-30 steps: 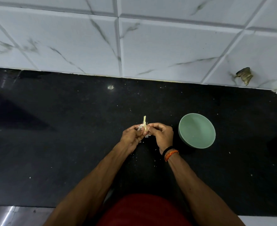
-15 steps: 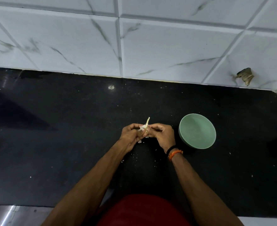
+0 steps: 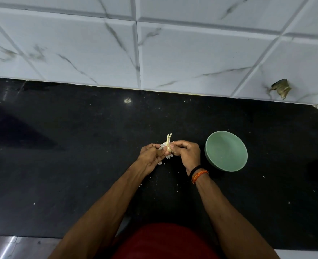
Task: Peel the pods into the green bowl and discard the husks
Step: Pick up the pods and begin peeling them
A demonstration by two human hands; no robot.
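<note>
Pod (image 3: pixel 167 146): pinched between both hands above the black counter (image 3: pixel 79 156), stalk up, likely so the skin tears off.
Left hand (image 3: pixel 150 156): fingers curled, steadying it.
Right hand (image 3: pixel 187 153): fingertips gripping the husk.
Green bowl (image 3: pixel 226 151): just right, within reach.

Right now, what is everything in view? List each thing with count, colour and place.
pod: one, pale white with a straw-coloured stem, pinched between both hands above the counter.
green bowl: one, pale green, on the counter right of the hands, nothing visible inside.
husk flakes: several, white, scattered on the counter under and around the hands.
counter: one, black.
wall tiles: white with grey veins, behind the counter.
wristbands: black and orange, on the right wrist.
left hand: one, pinching the pod.
right hand: one, pinching the pod.
</note>
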